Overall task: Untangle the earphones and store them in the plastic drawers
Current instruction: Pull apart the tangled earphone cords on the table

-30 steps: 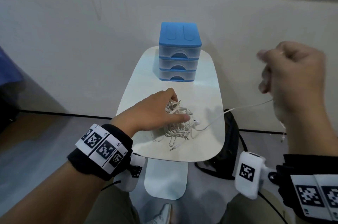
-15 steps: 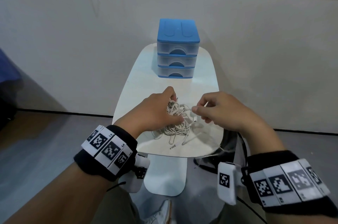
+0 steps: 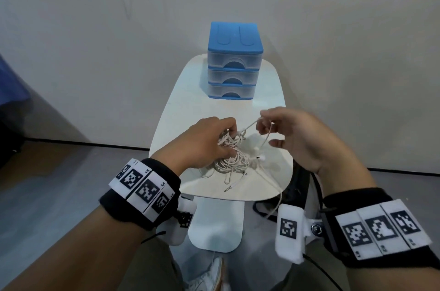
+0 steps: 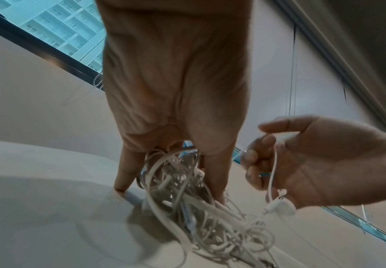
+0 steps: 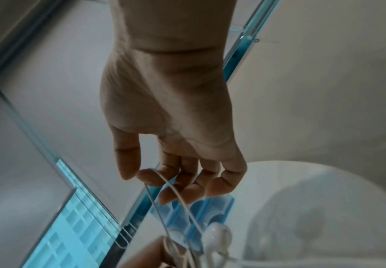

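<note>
A tangle of white earphones [image 3: 234, 160] lies on the near half of the small white table [image 3: 188, 110]. My left hand [image 3: 228, 143] claws down over the tangle's left side, with cords running between its fingers [image 4: 127, 174]. My right hand [image 3: 262, 124] pinches one cord [image 3: 248, 127] between thumb and forefinger, just right of and above the heap. An earbud [image 4: 281, 206] dangles below that hand. The blue-topped plastic drawers [image 3: 234, 62] stand at the table's far end, all three closed.
A jack plug [image 3: 229, 188] lies at the front of the tangle, and one cord [image 3: 276, 202] hangs over the table's near right edge. A black bag [image 3: 297, 186] sits on the floor under that edge. A wall stands behind the table.
My right hand dropped from high on the right to the tangle and now pinches a strand just above it. My left hand has stayed on the heap.
</note>
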Demonstrator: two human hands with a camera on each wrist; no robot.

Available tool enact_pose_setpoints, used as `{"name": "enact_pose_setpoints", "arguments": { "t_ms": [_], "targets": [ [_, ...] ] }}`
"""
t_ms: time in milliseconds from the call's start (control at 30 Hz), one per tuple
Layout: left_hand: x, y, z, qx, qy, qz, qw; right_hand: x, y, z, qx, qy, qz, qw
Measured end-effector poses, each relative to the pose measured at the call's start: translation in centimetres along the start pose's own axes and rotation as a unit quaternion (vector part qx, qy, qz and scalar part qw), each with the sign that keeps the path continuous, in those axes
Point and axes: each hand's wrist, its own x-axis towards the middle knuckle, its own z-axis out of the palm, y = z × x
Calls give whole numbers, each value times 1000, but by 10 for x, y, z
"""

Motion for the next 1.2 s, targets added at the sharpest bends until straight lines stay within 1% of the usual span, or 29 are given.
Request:
{"name": "enact_pose_setpoints", "arguments": {
  "t_ms": [67, 167, 300, 467, 567, 667, 700, 733, 800, 833, 900, 1000, 1033, 1100, 1133, 1200],
  "targets": [
    [1, 0, 1, 0, 10, -2, 1000, -9, -13, -3, 46, -11, -9, 999],
    [1, 0, 0, -4, 15, -13, 1000, -19, -26, -8, 71, -31, -46, 996],
    [0, -1, -2, 10, 13, -17, 1000, -31, -42, -14, 148, -61, -125, 979],
    [0, 1, -8, 13, 16, -26, 999, -37, -57, -13, 128, -60, -220, 965],
    [0, -1, -11, 27, 13, -32, 999, -40, -62, -12, 132, -70, -273, 950],
    [0, -5, -13, 43, 10, -35, 998, -43, -69, -14, 111, -65, -308, 943],
    [0, -7, -14, 53, 10, -38, 998, -43, -72, -15, 93, -42, -311, 945],
    [0, -8, -14, 63, 9, -42, 997, -42, -75, -17, 61, -2, -312, 948],
    [2, -11, -15, 74, 11, -50, 996, -38, -80, -22, -48, 113, -305, 944],
    [2, -12, -16, 74, 12, -54, 996, -34, -81, -27, -105, 173, -298, 933],
    [2, -14, -17, 74, 11, -54, 996, -27, -80, -36, -182, 269, -299, 897],
    [2, -15, -16, 69, 15, -49, 996, -21, -76, -50, -215, 381, -305, 846],
    [2, -16, -15, 66, 18, -49, 996, -19, -74, -55, -217, 405, -303, 835],
    [2, -17, -15, 63, 25, -49, 997, -16, -69, -66, -209, 430, -304, 824],
    [3, -17, -14, 66, 29, -49, 996, -14, -65, -69, -202, 435, -305, 823],
    [4, -17, -14, 71, 37, -54, 995, -8, -56, -72, -168, 434, -304, 831]
  ]
}}
